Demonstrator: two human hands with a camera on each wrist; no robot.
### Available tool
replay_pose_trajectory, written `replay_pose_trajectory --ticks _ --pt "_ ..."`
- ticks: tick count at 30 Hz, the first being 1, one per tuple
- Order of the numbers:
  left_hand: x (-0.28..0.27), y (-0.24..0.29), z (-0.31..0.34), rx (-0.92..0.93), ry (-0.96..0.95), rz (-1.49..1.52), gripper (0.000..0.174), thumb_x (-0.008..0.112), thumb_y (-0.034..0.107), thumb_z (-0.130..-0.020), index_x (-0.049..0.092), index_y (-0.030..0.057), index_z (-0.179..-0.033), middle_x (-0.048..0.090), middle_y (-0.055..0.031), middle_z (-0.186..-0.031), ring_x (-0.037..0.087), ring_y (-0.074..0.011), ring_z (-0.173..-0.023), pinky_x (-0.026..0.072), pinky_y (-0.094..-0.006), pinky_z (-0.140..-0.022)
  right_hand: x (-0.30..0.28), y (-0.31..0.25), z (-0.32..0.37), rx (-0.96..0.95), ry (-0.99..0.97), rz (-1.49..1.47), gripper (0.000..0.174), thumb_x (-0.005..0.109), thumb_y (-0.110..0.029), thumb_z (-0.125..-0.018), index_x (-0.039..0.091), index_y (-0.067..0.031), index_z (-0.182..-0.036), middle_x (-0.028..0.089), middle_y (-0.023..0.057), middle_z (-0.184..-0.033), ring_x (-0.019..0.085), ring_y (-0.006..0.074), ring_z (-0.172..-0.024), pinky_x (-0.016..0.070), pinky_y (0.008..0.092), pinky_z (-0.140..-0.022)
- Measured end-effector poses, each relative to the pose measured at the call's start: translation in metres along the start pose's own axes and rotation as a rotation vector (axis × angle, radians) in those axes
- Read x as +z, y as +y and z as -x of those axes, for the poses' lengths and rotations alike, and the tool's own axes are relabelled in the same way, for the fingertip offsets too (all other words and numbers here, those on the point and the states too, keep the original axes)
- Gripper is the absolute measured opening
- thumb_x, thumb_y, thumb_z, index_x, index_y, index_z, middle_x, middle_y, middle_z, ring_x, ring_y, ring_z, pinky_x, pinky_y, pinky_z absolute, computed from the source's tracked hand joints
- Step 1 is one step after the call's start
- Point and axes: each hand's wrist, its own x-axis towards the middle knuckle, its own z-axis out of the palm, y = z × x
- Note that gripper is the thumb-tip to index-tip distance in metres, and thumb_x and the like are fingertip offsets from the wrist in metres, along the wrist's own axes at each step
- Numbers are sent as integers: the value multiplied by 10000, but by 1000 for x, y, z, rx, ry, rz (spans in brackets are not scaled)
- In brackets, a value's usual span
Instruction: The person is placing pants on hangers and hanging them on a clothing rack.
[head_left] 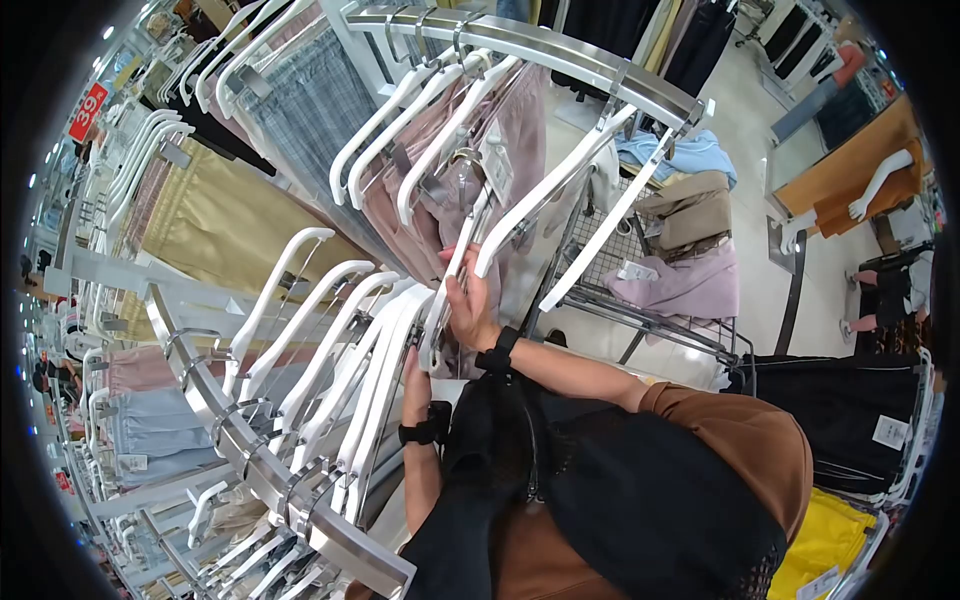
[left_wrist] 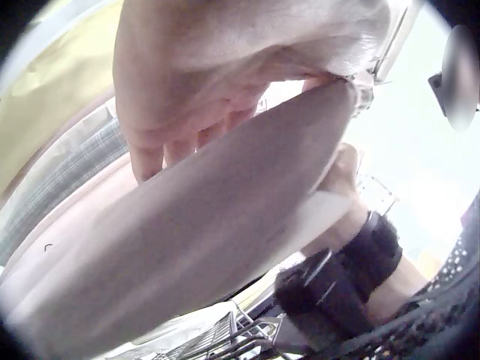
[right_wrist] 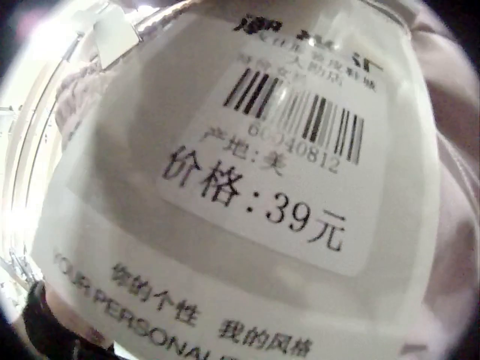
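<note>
In the head view my right hand point(head_left: 470, 305) grips a white hanger point(head_left: 455, 270) beside the pink trousers point(head_left: 410, 205). My left hand point(head_left: 415, 390) is lower, partly hidden behind white hangers point(head_left: 385, 350). The left wrist view shows the left hand point(left_wrist: 240, 52) holding the top edge of a pale pink garment point(left_wrist: 187, 217), its fingertips hidden behind the cloth. Past that garment is the right forearm with a black wrist strap point(left_wrist: 371, 244). A white price tag point(right_wrist: 300, 217) with a barcode fills most of the right wrist view, in front of pink fabric point(right_wrist: 457, 150).
A curved metal rail point(head_left: 540, 50) crosses above the hands, and another rail point(head_left: 250, 450) runs at lower left. Yellow trousers point(head_left: 220, 200) hang at left. To the right, a wire cart point(head_left: 600, 245) carries folded clothes point(head_left: 690, 280). Black trousers point(head_left: 840, 410) hang at far right.
</note>
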Motion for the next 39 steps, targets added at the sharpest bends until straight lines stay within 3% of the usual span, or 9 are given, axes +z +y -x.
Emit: replay_pose_trajectory --ticks 3,5,7,12,14,15,17,23,39 --pt "-7 -5 -7 -102 114 118 421 458 203 -985 482 25 -1366 542 -96 -1326 518 -219 -1209 411 -331 -1012 -2 20 0 -29 48 91 478 503 -400 -928 501 24 -1149 485 180 -1118 438 320 -1028 306 410 -944" --pt "-16 -4 -9 128 86 -1085 402 464 186 -979 509 10 -1338 535 -92 -1341 517 -209 -1205 417 -337 -1007 -2 25 -3 -50 87 118 454 534 -370 -916 502 19 -1148 495 187 -1128 439 331 -1036 305 423 -929" --pt "-43 -68 -25 85 281 -489 364 487 188 -980 530 -8 -1284 632 -119 -1155 608 -195 -968 490 -345 -855 -4 25 -5 -14 40 87 451 548 -363 -912 502 15 -1154 497 191 -1137 443 343 -1047 301 434 -933" --pt "8 22 -24 135 219 -513 343 503 203 -977 543 -26 -1229 642 -137 -1041 619 -203 -841 502 -350 -742 -4 23 -29 -51 61 137 400 576 -302 -909 502 14 -1144 510 214 -1125 462 366 -1036 322 464 -926" --pt "20 3 -43 410 227 -213 338 515 242 -974 557 -42 -1152 623 -139 -922 619 -238 -704 484 -394 -616 -6 10 -42 -85 128 72 427 526 -382 -922 513 11 -1088 458 141 -1102 445 198 -862 394 337 -803" --pt "24 7 -48 540 273 -502 409 508 290 -974 536 -45 -1207 624 -151 -1043 640 -256 -873 509 -395 -743 -7 8 -45 -87 126 72 427 526 -382 -922 513 11 -1088 458 141 -1102 445 198 -862 394 337 -803" --pt "43 7 -45 257 207 323 466 484 317 -981 495 -41 -1279 587 -158 -1202 593 -250 -1081 483 -400 -906 -12 6 -49 -121 138 71 423 529 -379 -918 510 13 -1075 458 138 -1096 444 195 -851 396 338 -790" --pt "60 34 -42 188 130 226 419 417 237 -1021 450 -35 -1338 543 -131 -1281 539 -224 -1173 393 -354 -1041 -27 24 -74 -241 167 173 394 542 -368 -910 513 5 -1037 450 124 -1062 430 187 -826 391 331 -768" --pt "127 127 -111 203 -223 -102 372 602 302 -955 619 -18 -1146 656 -44 -932 586 -81 -813 469 -227 -708 -67 26 -75 -319 189 228 308 683 -202 -748 528 -2 -924 457 163 -888 428 330 -842 359 399 -718"
